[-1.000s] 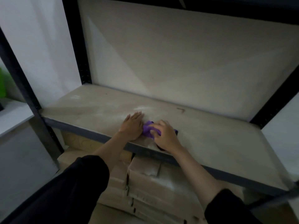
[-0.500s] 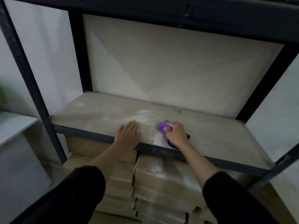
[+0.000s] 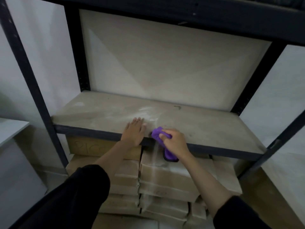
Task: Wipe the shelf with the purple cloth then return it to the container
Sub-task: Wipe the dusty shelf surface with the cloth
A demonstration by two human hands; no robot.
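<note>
The dusty shelf (image 3: 206, 128) is bare; at its front edge the left hand (image 3: 134, 131) lies flat, fingers spread; just beside it the right hand (image 3: 175, 142) squeezes the purple cloth (image 3: 159, 135).

The person wears a black top with long sleeves. Both sleeves are pushed up, so the forearms and wrists are bare. The left hand (image 3: 134, 130) and the right hand (image 3: 175, 142) have no gloves, and no rings or watch can be seen on them.
</note>
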